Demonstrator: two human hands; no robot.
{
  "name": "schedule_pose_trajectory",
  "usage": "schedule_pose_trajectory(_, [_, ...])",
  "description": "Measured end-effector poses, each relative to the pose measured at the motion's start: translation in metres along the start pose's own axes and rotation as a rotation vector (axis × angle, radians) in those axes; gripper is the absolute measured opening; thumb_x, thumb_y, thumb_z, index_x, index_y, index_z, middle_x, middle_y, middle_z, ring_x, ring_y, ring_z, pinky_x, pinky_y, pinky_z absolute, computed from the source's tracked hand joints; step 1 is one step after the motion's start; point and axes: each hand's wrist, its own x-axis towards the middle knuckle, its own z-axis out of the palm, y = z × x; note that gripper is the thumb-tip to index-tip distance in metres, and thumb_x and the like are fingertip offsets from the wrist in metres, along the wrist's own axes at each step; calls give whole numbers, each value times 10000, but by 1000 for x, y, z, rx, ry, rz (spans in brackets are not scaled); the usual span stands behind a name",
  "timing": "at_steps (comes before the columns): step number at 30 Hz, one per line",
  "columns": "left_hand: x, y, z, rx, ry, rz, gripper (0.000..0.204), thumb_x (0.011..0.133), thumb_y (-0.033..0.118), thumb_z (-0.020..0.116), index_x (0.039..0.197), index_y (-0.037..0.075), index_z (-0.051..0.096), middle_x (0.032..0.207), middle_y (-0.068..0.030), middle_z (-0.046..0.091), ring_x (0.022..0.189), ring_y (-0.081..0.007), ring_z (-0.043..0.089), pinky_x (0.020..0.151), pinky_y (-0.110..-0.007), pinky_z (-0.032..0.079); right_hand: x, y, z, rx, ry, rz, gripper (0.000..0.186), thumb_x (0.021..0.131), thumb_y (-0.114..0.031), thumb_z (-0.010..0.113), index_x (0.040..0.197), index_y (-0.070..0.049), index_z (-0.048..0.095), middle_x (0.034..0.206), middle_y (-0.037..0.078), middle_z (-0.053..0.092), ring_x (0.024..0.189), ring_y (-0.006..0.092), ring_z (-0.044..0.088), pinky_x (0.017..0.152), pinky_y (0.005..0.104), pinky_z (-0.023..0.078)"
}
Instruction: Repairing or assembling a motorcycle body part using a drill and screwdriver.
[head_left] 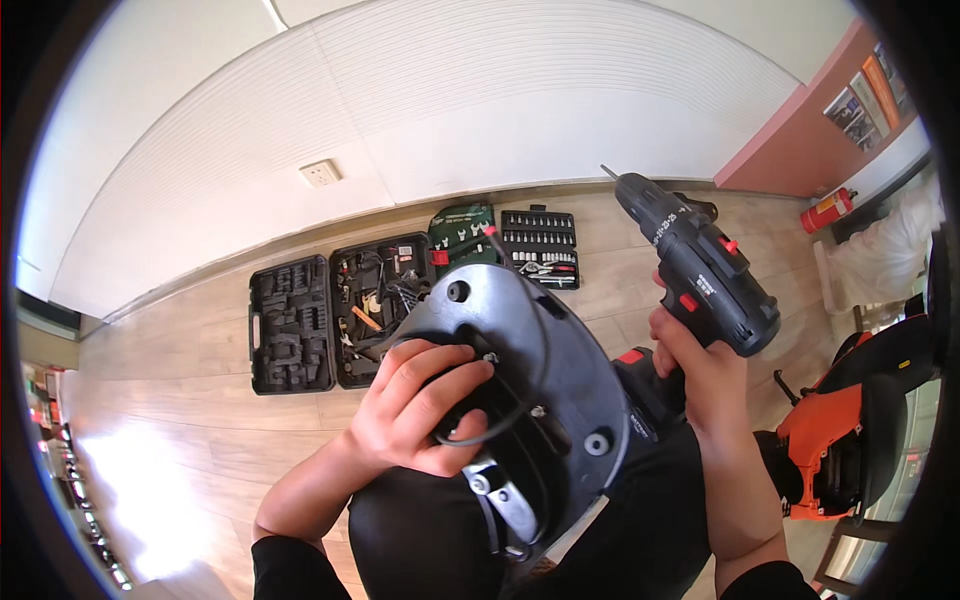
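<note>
Cordless drill-driver (703, 262): gripped in right hand (708, 375), three o'clock. Black shell (580, 378): beneath curled left hand (420, 400), five o'clock; pinch indeterminable.

Left hand (425, 405) with half-curled fingers (448, 394), right hand (705, 370) in a wrapped grip

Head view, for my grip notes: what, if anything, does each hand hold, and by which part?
The right hand holds the black cordless drill by its handle. The left hand is over the grey plastic shell; its hold cannot be told.
</note>
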Motion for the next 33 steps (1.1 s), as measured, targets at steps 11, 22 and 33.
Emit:
schedule_pose_trajectory(11, [30, 32, -30, 124, -37, 21, 486, 791, 43, 724, 1204, 172, 503, 1158, -188, 694, 968, -358, 683, 755, -483, 564, 2, 9, -8, 67, -22, -49, 403, 925, -47, 719, 1312, 6, 620, 788, 7, 592, 560, 63, 515, 533, 239, 417])
schedule_pose_trajectory(22, [84, 106, -14, -1109, 268, -1231, 688, 744, -107, 659, 1407, -28, 493, 1211, -126, 657, 1115, -267, 651, 1004, -389, 516, 0, -3, -44, 29, -48, -242, 207, 905, -131, 791, 1023, -30, 654, 732, -10, 624, 530, 66, 527, 509, 267, 433])
schedule_pose_trajectory(33, [43, 71, -5, -1737, 312, -1358, 503, 880, 147, 743, 1324, -31, 587, 1199, -142, 697, 1053, -254, 702, 957, -409, 569, -81, -71, -82, -167, -122, -183, 467, 834, -31, 756, 1286, 30, 656, 779, 10, 636, 539, 53, 493, 522, 230, 394])
